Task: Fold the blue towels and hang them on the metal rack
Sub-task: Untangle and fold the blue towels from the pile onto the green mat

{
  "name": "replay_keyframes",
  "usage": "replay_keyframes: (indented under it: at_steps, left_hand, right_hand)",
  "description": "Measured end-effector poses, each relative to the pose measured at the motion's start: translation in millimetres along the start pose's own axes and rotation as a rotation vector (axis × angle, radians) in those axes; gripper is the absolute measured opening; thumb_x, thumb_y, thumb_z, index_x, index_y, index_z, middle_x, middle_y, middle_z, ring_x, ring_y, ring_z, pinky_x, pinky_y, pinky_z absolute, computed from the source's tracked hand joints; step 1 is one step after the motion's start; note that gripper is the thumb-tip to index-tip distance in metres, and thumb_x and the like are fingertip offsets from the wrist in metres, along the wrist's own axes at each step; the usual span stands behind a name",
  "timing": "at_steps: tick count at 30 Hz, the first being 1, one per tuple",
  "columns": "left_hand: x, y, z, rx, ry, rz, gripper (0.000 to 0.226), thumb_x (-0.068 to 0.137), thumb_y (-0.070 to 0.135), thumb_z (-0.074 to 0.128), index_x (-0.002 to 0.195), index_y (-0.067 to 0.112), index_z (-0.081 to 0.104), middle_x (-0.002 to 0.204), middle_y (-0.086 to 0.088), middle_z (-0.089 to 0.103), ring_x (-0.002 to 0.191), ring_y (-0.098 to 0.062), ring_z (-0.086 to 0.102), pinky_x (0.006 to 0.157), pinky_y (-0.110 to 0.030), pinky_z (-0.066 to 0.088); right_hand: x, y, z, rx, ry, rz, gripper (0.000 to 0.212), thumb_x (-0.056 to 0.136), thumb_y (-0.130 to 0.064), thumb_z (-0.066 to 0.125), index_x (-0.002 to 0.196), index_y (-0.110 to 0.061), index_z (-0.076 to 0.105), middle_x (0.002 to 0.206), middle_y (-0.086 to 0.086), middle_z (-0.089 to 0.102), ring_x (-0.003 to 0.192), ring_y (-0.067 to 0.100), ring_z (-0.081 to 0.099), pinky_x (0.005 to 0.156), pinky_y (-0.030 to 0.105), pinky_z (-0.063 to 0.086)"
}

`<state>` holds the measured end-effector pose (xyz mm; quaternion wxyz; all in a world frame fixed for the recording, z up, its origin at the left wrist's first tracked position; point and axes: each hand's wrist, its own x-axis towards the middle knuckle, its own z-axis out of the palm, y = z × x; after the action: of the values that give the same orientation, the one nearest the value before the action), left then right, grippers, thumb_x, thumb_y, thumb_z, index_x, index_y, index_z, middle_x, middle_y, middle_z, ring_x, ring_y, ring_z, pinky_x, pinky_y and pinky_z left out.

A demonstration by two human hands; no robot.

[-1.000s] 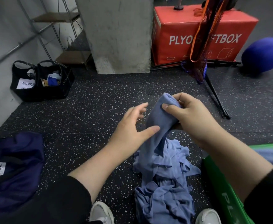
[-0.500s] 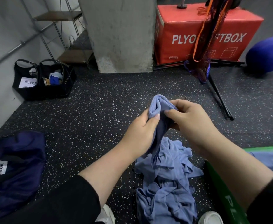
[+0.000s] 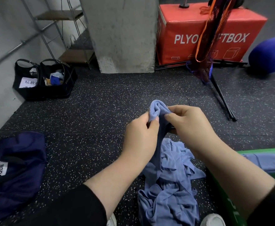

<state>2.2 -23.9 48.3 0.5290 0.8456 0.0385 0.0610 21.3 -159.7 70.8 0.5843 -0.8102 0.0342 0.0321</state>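
Where the speckled floor (image 3: 92, 124) meets the grey wall at its left edge, a dark blue bag (image 3: 16, 168) lies flat near the front, and two black bags (image 3: 44, 80) with papers and small items inside stand farther back. Behind them a wire shelf (image 3: 60, 38) with wooden boards fills the far left corner, beside a concrete pillar (image 3: 122, 35). Right of the pillar sits a red box (image 3: 210, 33), partly hidden by an orange and dark net (image 3: 210, 35) hanging from a black stand (image 3: 221, 97) whose legs spread over the floor. A blue ball (image 3: 270, 54) rests at the far right edge, well apart from the hands.

At the middle, the left hand (image 3: 141, 137) pinches the raised end of a blue towel (image 3: 158, 110) between thumb and fingers, and the right hand (image 3: 187, 126) grips the same end just beside it, fingers curled round the cloth. The towel's end bunches above both hands; the rest hangs down between the wrists into a crumpled pile of blue towels (image 3: 169, 193) on the floor by the white shoes (image 3: 213, 220). A green box (image 3: 231, 207) at the front right carries another blue cloth (image 3: 272, 162).
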Motion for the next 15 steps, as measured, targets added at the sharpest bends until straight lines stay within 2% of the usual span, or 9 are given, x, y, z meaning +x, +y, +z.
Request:
replay_keyframes:
  at_steps: [2,4,5,7,9,11,12,13,15]
  left_hand:
    - [-1.1,1.0,-1.0,0.017,-0.016,0.015,0.019,0.102,0.027,0.053,0.105,0.029,0.071,0.067,0.012,0.064,0.06,-0.011,0.053,0.055,-0.03,0.04]
    - [-2.4,2.1,-2.0,0.029,-0.024,0.02,0.031,0.102,0.024,0.051,0.127,0.035,0.066,0.08,0.01,0.069,0.066,-0.006,0.057,0.058,-0.023,0.043]
    - [-3.0,1.9,-2.4,0.037,-0.025,0.028,0.033,0.103,0.026,0.051,0.131,0.036,0.065,0.083,0.01,0.07,0.069,-0.005,0.058,0.06,-0.024,0.045]
    - [-4.7,2.4,-2.6,0.046,-0.018,0.033,0.027,0.102,0.028,0.053,0.124,0.034,0.067,0.083,0.011,0.07,0.073,-0.003,0.061,0.065,-0.028,0.049]
    - [-4.2,1.9,-2.3,0.009,0.013,0.019,0.018,0.101,0.026,0.054,0.109,0.029,0.07,0.079,0.012,0.069,0.07,-0.001,0.059,0.062,-0.027,0.045]
    - [-1.3,1.1,-2.9,-0.061,0.032,-0.011,0.026,0.097,0.019,0.056,0.117,0.029,0.069,0.093,0.014,0.072,0.081,0.001,0.062,0.07,-0.024,0.048]
    - [0.9,0.4,-3.5,-0.078,0.022,-0.026,0.037,0.094,0.018,0.057,0.128,0.03,0.065,0.106,0.015,0.072,0.093,0.001,0.064,0.08,-0.024,0.051]
    - [2.3,0.2,-4.4,-0.085,0.006,-0.04,0.045,0.091,0.017,0.059,0.134,0.032,0.062,0.113,0.016,0.071,0.101,0.0,0.064,0.086,-0.024,0.052]
    - [2.3,-0.8,-4.6,-0.098,-0.017,-0.046,0.041,0.089,0.017,0.063,0.126,0.035,0.065,0.105,0.018,0.072,0.096,0.0,0.065,0.08,-0.022,0.052]
  right_hand:
    - [-2.1,-2.0,1.2,0.038,-0.035,-0.003,0.031,0.082,-0.01,0.056,0.092,-0.025,0.08,0.085,0.013,0.077,0.091,0.043,0.07,0.082,0.06,0.058]
    - [-5.2,-4.2,2.4,0.059,-0.084,-0.017,0.034,0.085,-0.006,0.052,0.095,-0.023,0.079,0.088,0.016,0.076,0.093,0.045,0.07,0.082,0.058,0.06]
    - [-6.3,-4.5,3.4,0.041,-0.106,-0.035,0.035,0.085,-0.006,0.051,0.096,-0.024,0.079,0.088,0.018,0.075,0.093,0.046,0.069,0.08,0.058,0.06]
    - [-7.4,-4.5,5.6,-0.008,-0.133,-0.066,0.036,0.085,-0.009,0.049,0.097,-0.028,0.078,0.091,0.023,0.072,0.081,0.045,0.068,0.076,0.066,0.057]
    - [-7.5,-4.9,6.8,-0.027,-0.14,-0.076,0.036,0.085,-0.01,0.049,0.095,-0.03,0.078,0.09,0.026,0.07,0.072,0.031,0.06,0.075,0.072,0.052]
    - [-7.1,-6.6,7.2,-0.036,-0.124,-0.078,0.036,0.085,-0.01,0.049,0.094,-0.03,0.078,0.089,0.027,0.069,0.071,0.024,0.055,0.076,0.07,0.053]
    - [-6.9,-7.2,7.0,-0.032,-0.115,-0.076,0.037,0.085,-0.01,0.049,0.094,-0.03,0.078,0.088,0.027,0.069,0.069,0.022,0.053,0.074,0.063,0.057]
    - [-7.3,-7.9,6.5,-0.032,-0.109,-0.077,0.036,0.087,-0.009,0.05,0.094,-0.03,0.078,0.084,0.027,0.068,0.066,0.02,0.05,0.065,0.051,0.06]
    - [-8.1,-8.4,4.6,-0.062,-0.104,-0.071,0.033,0.091,-0.007,0.051,0.093,-0.026,0.079,0.073,0.022,0.063,0.057,0.016,0.041,0.049,0.026,0.041]
